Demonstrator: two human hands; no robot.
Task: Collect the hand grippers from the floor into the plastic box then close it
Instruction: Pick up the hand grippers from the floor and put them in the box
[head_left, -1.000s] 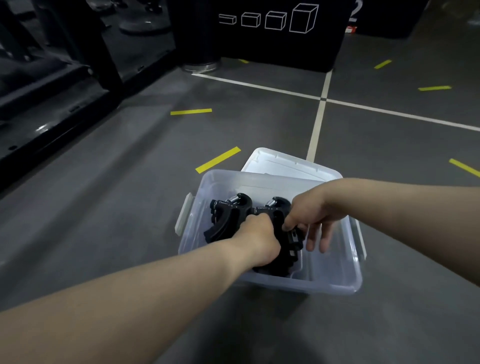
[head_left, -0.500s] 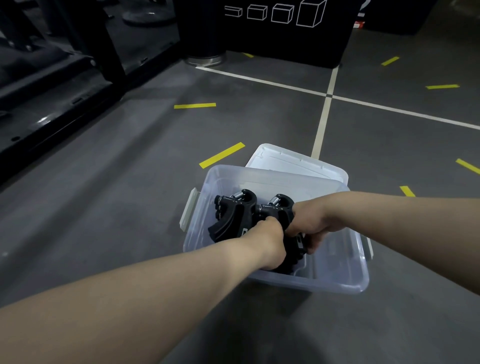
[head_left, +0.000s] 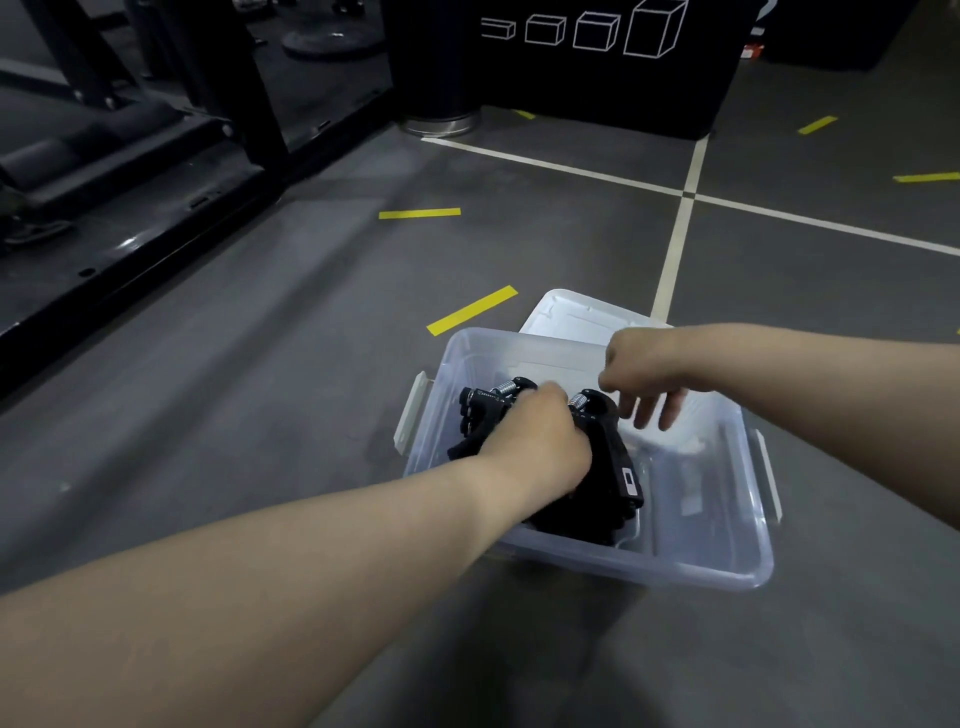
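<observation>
Plastic lid (head_left: 576, 314) behind box (head_left: 675, 567), perhaps leaning

The black hand grippers (head_left: 615, 457), with metal springs at their tops, lie packed together in the left part of the plastic box (head_left: 675, 569), under the curled fingers of the left hand (head_left: 535, 441). The box is clear and open and stands on the floor. Its lid (head_left: 576, 312) lies flat behind it, beyond the fingers of the right hand (head_left: 639, 374).

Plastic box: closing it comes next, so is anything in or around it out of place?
Nothing damaged or spilled. The lid lies on the floor behind the box, and the grippers sit heaped at its left end.
</observation>
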